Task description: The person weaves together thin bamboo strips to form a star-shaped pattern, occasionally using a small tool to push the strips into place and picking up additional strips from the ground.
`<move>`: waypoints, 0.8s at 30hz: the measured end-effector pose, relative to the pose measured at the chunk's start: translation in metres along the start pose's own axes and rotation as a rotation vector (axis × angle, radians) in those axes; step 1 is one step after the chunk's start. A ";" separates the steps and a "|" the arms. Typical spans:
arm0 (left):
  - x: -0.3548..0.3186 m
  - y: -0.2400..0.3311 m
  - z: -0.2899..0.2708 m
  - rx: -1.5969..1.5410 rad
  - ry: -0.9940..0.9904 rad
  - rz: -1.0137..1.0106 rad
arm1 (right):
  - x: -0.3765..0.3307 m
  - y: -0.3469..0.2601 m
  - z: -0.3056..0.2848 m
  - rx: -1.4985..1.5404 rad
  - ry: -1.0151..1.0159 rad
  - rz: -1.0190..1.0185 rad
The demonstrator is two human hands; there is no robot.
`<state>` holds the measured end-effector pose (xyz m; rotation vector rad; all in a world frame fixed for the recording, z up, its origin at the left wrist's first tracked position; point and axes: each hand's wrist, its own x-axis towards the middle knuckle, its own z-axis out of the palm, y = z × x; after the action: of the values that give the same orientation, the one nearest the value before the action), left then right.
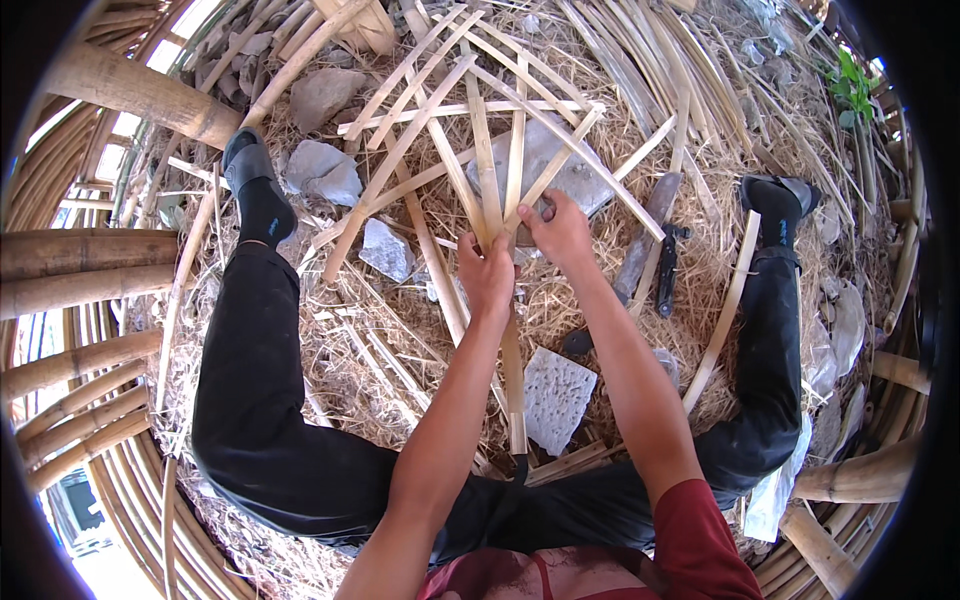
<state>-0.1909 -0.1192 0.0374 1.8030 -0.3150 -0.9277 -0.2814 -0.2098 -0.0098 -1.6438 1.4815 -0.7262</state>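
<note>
A fan of split bamboo strips (487, 170) spreads away from me, with more strips crossing it at the far end. My left hand (487, 275) is closed around the narrow base of the fan, where the strips come together. Close by on the right, my right hand (558, 232) pinches one slanting bamboo strip (563, 170) near that base. From under my left hand the stem (514, 385) of the bundle runs back toward my lap. Part of the join is hidden by my fingers.
Right of the fan lie a long grey blade-like tool (648, 235) and a black hand tool (667, 275). A pitted pale block (558, 400) sits near my lap. Rocks (323, 172), loose strips and straw cover the ground between my legs. Bamboo poles (150, 92) stand at the left.
</note>
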 end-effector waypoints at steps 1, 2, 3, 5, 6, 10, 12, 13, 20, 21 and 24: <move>0.007 -0.009 -0.003 0.009 0.035 0.067 | 0.000 -0.005 0.001 -0.002 -0.021 0.007; 0.020 -0.027 -0.008 0.019 0.071 0.136 | -0.002 -0.013 0.002 -0.003 -0.041 0.012; 0.028 -0.037 -0.008 0.026 0.098 0.201 | -0.003 -0.016 0.000 -0.010 -0.055 0.021; 0.018 -0.033 -0.003 0.013 0.035 0.142 | -0.005 -0.002 -0.006 0.061 -0.046 0.024; 0.011 -0.029 0.000 0.007 0.004 0.113 | -0.006 0.005 -0.010 0.097 -0.041 0.026; -0.003 -0.020 -0.002 -0.105 -0.029 0.056 | -0.017 0.006 -0.020 0.013 0.046 -0.088; -0.004 -0.022 0.002 -0.066 -0.044 0.097 | -0.017 0.017 -0.020 0.043 0.083 -0.113; -0.003 -0.023 0.003 -0.047 -0.048 0.118 | -0.018 0.015 -0.019 0.060 0.098 -0.113; 0.009 -0.010 0.008 0.007 -0.137 0.036 | -0.013 0.028 -0.008 0.164 0.181 -0.139; 0.011 -0.006 0.009 -0.003 -0.157 0.004 | -0.012 0.028 -0.007 0.193 0.200 -0.160; 0.016 -0.006 0.003 -0.058 -0.173 -0.058 | -0.019 0.009 -0.005 0.261 0.137 -0.079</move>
<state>-0.1836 -0.1286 0.0243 1.6905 -0.3423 -1.1260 -0.2934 -0.1923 -0.0126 -1.4838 1.3553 -1.0479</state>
